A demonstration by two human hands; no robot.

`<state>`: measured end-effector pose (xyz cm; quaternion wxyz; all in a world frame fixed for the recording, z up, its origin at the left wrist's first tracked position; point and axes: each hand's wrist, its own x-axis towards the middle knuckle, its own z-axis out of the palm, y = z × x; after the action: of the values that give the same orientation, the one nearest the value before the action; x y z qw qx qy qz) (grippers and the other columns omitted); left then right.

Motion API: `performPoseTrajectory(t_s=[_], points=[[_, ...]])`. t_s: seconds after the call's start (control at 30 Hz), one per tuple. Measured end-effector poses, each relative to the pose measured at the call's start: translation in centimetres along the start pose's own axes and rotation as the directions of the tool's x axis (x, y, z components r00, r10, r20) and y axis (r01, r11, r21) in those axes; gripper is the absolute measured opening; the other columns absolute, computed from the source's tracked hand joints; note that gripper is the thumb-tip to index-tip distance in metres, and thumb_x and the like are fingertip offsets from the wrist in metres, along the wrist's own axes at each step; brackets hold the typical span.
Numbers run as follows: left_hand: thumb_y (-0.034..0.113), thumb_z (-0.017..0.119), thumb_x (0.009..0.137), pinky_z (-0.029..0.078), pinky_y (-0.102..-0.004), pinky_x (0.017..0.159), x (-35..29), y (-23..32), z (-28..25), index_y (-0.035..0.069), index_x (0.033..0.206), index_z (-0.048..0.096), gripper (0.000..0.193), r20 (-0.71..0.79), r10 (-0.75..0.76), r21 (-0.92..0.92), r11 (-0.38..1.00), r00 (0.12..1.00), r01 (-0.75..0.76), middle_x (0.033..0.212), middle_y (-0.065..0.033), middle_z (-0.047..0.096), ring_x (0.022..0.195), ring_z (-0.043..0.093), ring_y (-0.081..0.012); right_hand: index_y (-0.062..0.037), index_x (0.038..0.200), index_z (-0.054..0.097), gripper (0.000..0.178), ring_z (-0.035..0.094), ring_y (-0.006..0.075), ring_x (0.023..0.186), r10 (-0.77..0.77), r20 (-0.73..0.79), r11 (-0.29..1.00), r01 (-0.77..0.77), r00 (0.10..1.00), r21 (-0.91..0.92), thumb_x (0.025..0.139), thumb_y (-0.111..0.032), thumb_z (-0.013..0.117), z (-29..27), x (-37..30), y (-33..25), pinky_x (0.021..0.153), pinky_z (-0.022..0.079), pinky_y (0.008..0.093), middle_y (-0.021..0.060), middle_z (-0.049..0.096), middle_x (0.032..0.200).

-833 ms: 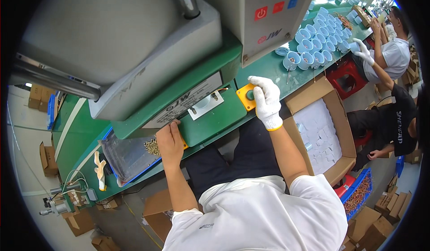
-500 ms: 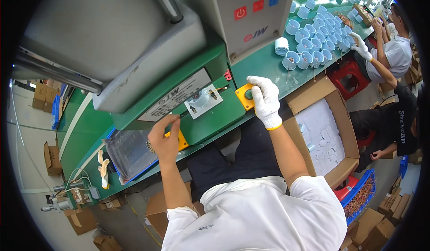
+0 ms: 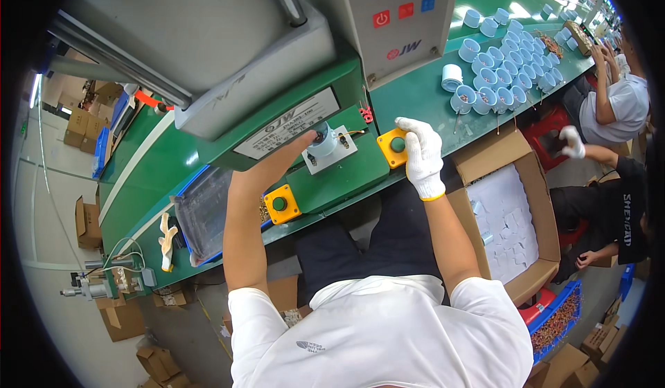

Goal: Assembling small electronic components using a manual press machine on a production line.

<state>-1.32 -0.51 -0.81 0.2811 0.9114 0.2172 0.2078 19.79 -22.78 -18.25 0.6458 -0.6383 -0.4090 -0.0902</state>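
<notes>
My bare left hand (image 3: 294, 151) reaches under the press head, its fingertips at a light blue plastic cup (image 3: 323, 146). The cup sits on a white fixture plate (image 3: 339, 157) on the green press bed, with a thin wire sticking out to its right. Most of the left fingers are hidden or run together, so their grip does not show. On the right, my right hand (image 3: 422, 156), in a white knit glove, lies with fingers stretched along the side of a yellow button box (image 3: 391, 154) with a green button. It holds nothing.
A second yellow button box (image 3: 282, 204) is at the bed's left front. Left of it lie a blue-edged tray (image 3: 208, 211) and a glove (image 3: 167, 241). Several blue cups (image 3: 487, 78) stand far right; an open carton (image 3: 509, 215) is below them. Co-workers (image 3: 616, 104) sit beyond.
My left hand has gone from above the left button box forward to the cup under the press. My right hand has slipped off the button to the box's side. The view has shifted slightly.
</notes>
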Motion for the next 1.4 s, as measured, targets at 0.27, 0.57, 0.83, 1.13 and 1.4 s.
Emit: performPoseTrajectory(t_s=[0.27, 0.57, 0.83, 1.13, 1.4], points=[[0.029, 0.085, 0.096, 0.046, -0.0309, 0.069, 1.1, -0.2, 0.4, 0.003, 0.106, 0.085, 0.028, 0.136, -0.170, 0.057, 0.985, 0.976, 0.163, 0.081, -0.0021, 0.069, 0.075, 0.056, -0.0120, -0.0001, 0.123, 0.078, 0.025, 0.076, 0.0347, 0.106, -0.002, 0.004, 1.000, 0.002, 1.000, -0.012, 0.107, -0.014, 0.064, 0.0, 0.0, -0.2, 0.097, 0.060, 0.0420, 0.0193, 0.078, 0.118], [0.034, 0.089, 0.093, 0.050, -0.0306, 0.072, 0.8, -1.2, 1.5, 0.005, 0.107, 0.087, 0.032, 0.100, -0.178, -0.042, 0.982, 0.979, 0.183, 0.087, -0.0038, 0.076, 0.078, 0.061, -0.0133, 0.0001, 0.123, 0.078, 0.026, 0.076, 0.0352, 0.107, 0.006, 0.001, 1.000, -0.006, 1.000, -0.010, 0.107, -0.016, 0.064, -0.2, 0.0, -0.2, 0.098, 0.060, 0.0428, 0.0194, 0.079, 0.119], [0.033, 0.091, 0.091, 0.052, -0.0315, 0.075, 0.7, 0.0, 0.0, 0.007, 0.121, 0.084, 0.040, 0.145, -0.154, 0.008, 0.988, 0.977, 0.155, 0.099, -0.0039, 0.077, 0.079, 0.061, -0.0148, 0.0012, 0.120, 0.078, 0.025, 0.076, 0.0355, 0.109, 0.010, -0.007, 1.000, -0.010, 1.000, 0.008, 0.104, -0.011, 0.064, 0.1, -0.2, -0.3, 0.100, 0.059, 0.0440, 0.0198, 0.079, 0.119], [0.001, 0.088, 0.089, 0.059, -0.0424, 0.102, -18.0, -8.4, 6.6, -0.004, 0.108, 0.082, 0.021, -0.509, -0.005, 0.080, 0.995, 0.861, 0.053, 0.120, -0.0187, 0.080, 0.113, 0.077, -0.0339, -0.0025, 0.105, 0.077, 0.019, 0.076, 0.0376, 0.104, -0.403, 0.061, 0.905, 0.408, 0.913, -0.121, 0.096, -0.015, 0.066, -0.9, -0.1, -1.0, 0.096, 0.060, 0.0488, 0.0130, 0.082, 0.106], [0.007, 0.086, 0.083, 0.057, -0.0453, 0.102, -15.0, -7.5, 1.7, 0.003, 0.096, 0.082, 0.014, -0.292, 0.200, 0.378, 0.923, 0.935, -0.079, 0.113, -0.0107, 0.079, 0.120, 0.071, -0.0346, -0.0030, 0.099, 0.075, 0.012, 0.071, 0.0311, 0.092, -0.013, 0.090, 0.996, 0.021, 0.996, -0.081, 0.096, -0.014, 0.070, -0.1, 0.6, -1.4, 0.092, 0.055, 0.0424, 0.0128, 0.073, 0.096]])
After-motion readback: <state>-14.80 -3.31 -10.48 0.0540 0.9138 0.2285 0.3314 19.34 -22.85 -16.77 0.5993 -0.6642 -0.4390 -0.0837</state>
